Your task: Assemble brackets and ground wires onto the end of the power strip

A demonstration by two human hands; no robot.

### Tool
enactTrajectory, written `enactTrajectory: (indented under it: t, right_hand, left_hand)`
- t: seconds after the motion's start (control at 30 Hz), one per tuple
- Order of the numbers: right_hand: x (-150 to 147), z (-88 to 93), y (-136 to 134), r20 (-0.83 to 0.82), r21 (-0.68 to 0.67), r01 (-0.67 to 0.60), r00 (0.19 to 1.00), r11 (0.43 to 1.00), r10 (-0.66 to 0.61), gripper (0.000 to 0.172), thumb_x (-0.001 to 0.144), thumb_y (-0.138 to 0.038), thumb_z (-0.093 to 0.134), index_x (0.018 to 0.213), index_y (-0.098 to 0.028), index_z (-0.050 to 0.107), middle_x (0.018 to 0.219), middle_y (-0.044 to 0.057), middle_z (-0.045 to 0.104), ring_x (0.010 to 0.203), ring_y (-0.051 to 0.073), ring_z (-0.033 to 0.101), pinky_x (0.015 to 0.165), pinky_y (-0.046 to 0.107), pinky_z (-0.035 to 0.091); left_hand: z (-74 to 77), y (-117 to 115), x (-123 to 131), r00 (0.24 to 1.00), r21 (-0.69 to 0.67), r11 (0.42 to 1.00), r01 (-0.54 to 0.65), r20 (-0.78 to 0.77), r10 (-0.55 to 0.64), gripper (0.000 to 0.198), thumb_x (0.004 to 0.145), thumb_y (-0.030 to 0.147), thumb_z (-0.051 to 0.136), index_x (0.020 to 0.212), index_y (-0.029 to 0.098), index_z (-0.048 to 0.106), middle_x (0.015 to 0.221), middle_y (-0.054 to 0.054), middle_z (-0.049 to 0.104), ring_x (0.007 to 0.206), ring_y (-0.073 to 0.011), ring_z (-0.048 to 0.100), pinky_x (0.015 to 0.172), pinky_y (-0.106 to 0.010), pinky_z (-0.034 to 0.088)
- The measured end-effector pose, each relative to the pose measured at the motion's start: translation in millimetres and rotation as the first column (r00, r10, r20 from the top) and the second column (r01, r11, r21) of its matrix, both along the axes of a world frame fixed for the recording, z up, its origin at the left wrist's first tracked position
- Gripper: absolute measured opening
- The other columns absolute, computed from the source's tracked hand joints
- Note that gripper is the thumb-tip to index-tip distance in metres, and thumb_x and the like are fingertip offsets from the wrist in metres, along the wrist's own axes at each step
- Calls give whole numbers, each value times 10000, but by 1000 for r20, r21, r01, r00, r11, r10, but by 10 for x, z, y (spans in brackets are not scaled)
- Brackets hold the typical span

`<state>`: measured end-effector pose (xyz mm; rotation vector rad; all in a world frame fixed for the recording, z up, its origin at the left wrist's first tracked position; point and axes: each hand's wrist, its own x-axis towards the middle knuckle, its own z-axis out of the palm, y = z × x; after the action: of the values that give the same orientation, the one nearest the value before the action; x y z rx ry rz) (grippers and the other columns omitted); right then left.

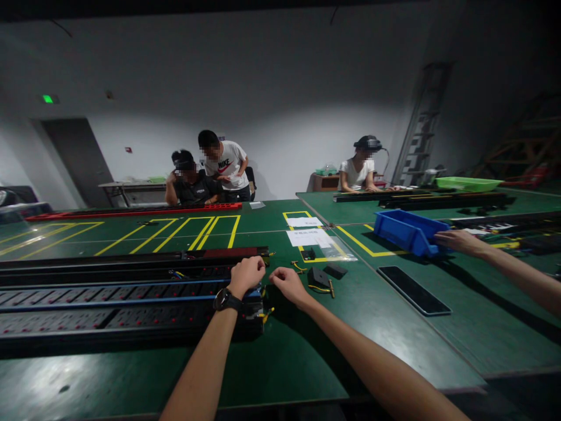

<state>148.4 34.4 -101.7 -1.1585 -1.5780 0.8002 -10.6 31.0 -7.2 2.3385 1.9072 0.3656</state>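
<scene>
Long black power strips [166,320] with rows of sockets and red dots lie side by side on the left of the green table. My left hand [248,275], with a black watch [225,299] at its wrist, is closed over their right ends, fingers curled. Just to the right, my right hand [287,284] is closed with thumb and fingers together, a small gap from the left. What either hand holds, if anything, is hidden. Yellow-green wires [267,314] stick out of the nearest strip's end. Black end pieces [319,279] with a yellow wire lie right of my right hand.
At right, a co-worker's hand [458,241] touches a blue bin [403,231]. A dark phone-like slab [413,290] lies in front of it. Paper sheets [307,237] and a plastic bag [339,250] lie mid-table. Several people are across the table, near a green tray [468,183].
</scene>
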Motion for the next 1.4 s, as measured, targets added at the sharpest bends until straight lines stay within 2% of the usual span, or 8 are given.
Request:
enactTrajectory:
  t: [0.57, 0.73, 1.4]
  right_hand:
    - [7, -5, 5, 6, 5, -7, 1000, 1000, 7, 132, 754, -221, 575, 722, -161, 689, 710, 26, 685, 681, 161, 599, 638, 246, 433]
    - [4, -11, 9, -2, 7, -5, 1000, 1000, 5, 133, 755, -233, 578, 716, -159, 682, 699, 21, 677, 657, 154, 589, 652, 254, 440]
    - [8, 16, -10, 7, 2, -13, 1000, 1000, 13, 133, 746, -249, 577, 702, -166, 671, 693, 21, 670, 662, 157, 585, 638, 251, 425]
  left_hand:
    - [19, -8, -1, 1000, -3, 1000, -3, -3, 3, 223, 885, 387, 518, 1006, 323, 695, 1032, -43, 758, 991, -274, 704, 837, -371, 521]
    - [15, -5, -3, 1000, -23, 1000, -22, 5, 22, 248, 881, 379, 533, 1072, 315, 677, 1055, -50, 756, 1000, -266, 705, 835, -349, 519]
    - [31, -8, -8, 1000, -12, 1000, 14, 1, -14, 229, 868, 397, 525, 993, 324, 702, 1035, -40, 762, 999, -278, 704, 830, -364, 521]
